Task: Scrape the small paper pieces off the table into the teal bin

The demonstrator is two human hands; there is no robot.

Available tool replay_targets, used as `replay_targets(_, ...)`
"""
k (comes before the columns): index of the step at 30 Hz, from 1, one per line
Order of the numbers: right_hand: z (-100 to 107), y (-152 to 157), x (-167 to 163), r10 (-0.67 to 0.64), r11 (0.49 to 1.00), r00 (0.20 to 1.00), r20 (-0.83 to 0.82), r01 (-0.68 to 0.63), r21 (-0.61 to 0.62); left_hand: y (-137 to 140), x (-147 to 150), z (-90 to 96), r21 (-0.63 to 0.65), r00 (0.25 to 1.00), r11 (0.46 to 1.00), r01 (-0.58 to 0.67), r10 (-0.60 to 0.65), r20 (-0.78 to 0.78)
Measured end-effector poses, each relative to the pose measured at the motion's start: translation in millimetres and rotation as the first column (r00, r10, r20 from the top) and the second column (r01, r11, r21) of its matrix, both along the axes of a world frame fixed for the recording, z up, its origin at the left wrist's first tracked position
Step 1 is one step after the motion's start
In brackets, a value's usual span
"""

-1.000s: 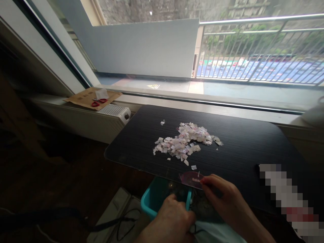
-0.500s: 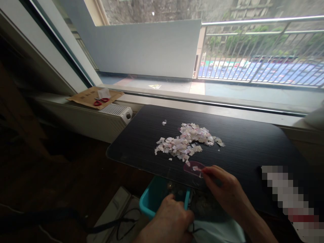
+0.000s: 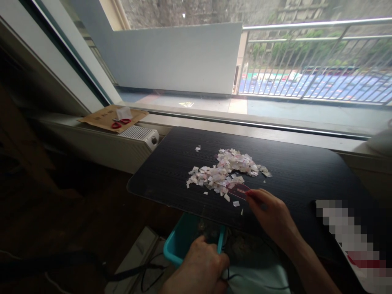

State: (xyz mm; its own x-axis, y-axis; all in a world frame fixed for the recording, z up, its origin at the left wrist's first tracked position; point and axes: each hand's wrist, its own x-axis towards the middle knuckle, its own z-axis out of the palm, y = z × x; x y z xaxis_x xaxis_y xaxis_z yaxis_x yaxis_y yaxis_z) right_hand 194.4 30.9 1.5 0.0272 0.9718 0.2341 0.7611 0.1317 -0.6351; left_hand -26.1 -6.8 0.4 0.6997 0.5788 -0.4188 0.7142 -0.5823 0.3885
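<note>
A heap of small cut paper pieces [image 3: 211, 174], white with pinkish tints, lies on the black tabletop [image 3: 290, 163]. My right hand [image 3: 268, 208] pinches a translucent pink plastic scraper [image 3: 237, 189] between thumb and fingers. The scraper lies low over the table, its far end at the near right edge of the heap. Below the table's front edge, my left hand [image 3: 203, 261] grips the near rim of a teal bin [image 3: 171, 251]; some of its fingers are hidden. A few loose paper pieces [image 3: 236, 203] lie between the heap and the table edge.
Red-handled scissors [image 3: 121, 122] rest on a brown envelope [image 3: 102, 118] upon the sill at left, beside a white radiator [image 3: 137, 136]. A pixelated, blurred-out item [image 3: 346, 232] lies at the table's right. Black cables [image 3: 147, 269] run near the bin.
My right hand has pushed the scraper away from the table edge to the heap, leaving a few pieces behind. My left hand and the bin have shifted slightly left.
</note>
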Motion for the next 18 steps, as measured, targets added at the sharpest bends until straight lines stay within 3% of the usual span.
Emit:
replay_targets(9,-7,-11,27,-0.216,0.972,0.975,-0.042,0.211,-0.106,0,-1,4.5,-0.043,0.999,0.998,-0.034,0.035,0.017)
replay_targets(13,-6,-18,35,-0.253,0.954,0.965,-0.069,0.237,-0.182,2,-1,4.8,-0.05,0.999,0.999,-0.02,0.021,0.032)
replay_targets(18,-3,-26,36,-0.207,0.967,0.976,-0.062,0.195,-0.164,4,3,6.7,-0.039,0.999,0.999,-0.032,0.032,0.014)
